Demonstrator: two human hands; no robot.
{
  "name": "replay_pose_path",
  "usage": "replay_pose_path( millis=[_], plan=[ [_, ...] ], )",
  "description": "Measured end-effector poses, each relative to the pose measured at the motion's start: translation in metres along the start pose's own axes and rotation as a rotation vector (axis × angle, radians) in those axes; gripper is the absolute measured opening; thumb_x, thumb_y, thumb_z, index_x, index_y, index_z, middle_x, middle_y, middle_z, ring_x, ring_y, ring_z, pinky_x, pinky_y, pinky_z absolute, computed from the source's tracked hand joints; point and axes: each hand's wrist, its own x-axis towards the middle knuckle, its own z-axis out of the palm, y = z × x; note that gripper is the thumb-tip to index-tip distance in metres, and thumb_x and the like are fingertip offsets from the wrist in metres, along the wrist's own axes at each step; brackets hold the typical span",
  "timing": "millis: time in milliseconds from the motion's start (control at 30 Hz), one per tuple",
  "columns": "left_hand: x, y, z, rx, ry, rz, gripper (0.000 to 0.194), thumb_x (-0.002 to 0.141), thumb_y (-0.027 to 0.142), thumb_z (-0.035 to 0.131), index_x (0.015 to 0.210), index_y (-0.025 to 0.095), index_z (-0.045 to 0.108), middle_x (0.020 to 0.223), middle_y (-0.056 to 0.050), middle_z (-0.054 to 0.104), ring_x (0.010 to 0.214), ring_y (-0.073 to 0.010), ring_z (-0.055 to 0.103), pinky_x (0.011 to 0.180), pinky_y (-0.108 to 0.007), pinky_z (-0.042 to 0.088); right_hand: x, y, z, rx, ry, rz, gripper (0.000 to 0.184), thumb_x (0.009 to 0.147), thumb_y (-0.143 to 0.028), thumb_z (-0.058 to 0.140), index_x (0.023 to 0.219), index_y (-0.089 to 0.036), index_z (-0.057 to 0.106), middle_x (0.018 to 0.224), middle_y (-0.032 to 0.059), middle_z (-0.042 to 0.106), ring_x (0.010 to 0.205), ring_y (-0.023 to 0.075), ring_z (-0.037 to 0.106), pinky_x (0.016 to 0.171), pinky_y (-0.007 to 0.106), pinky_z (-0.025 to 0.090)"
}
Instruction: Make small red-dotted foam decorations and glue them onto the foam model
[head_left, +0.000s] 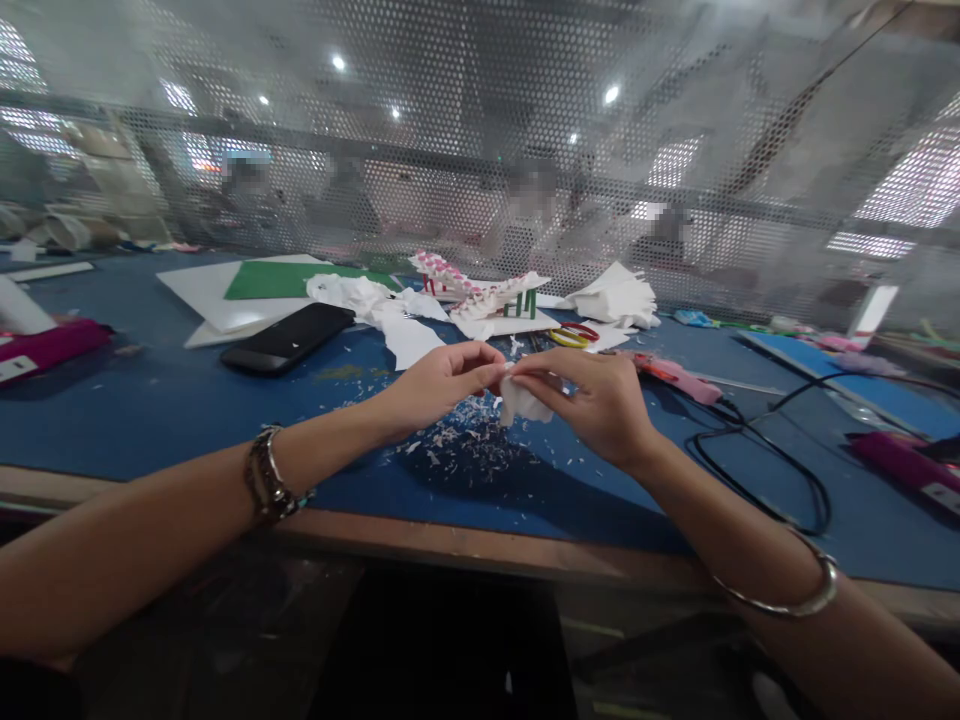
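Observation:
My left hand (457, 380) and my right hand (600, 395) meet fingertip to fingertip above the blue tabletop. Pinched between them is a crumpled piece of white paper (525, 402), which hangs down below the fingers. The left thumb and forefinger grip its edge; the right fingers close over its other side. Many tiny white paper scraps (480, 445) lie scattered under both hands. Just beyond stands a small white paper model (480, 290) with pink spots and red and green supports. Scissors (574, 335) with red and yellow handles lie near it.
A black phone (289, 338) rests at left before white and green sheets (300, 278). Torn white paper (409, 335) and a paper stack (615, 295) lie further back. A pink glue gun (679, 375) with a looping black cable (765, 430) is at right. Perforated metal screening rises behind.

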Motion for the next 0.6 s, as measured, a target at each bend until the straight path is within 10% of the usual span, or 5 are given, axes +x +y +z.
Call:
replay_pose_path(
  millis=[600],
  plan=[
    [-0.0042, -0.0003, 0.0021, 0.117, 0.021, 0.112, 0.012, 0.070, 0.023, 0.052, 0.076, 0.013, 0.054, 0.067, 0.000, 0.055, 0.060, -0.0084, 0.049, 0.056, -0.020, 0.040, -0.0024, 0.0027, 0.0055, -0.050, -0.091, 0.063, 0.014, 0.082, -0.028, 0.042, 0.074, -0.019, 0.050, 0.066, 0.0004, 0.058, 0.058, 0.0096, 0.050, 0.053, 0.021, 0.035]
  ],
)
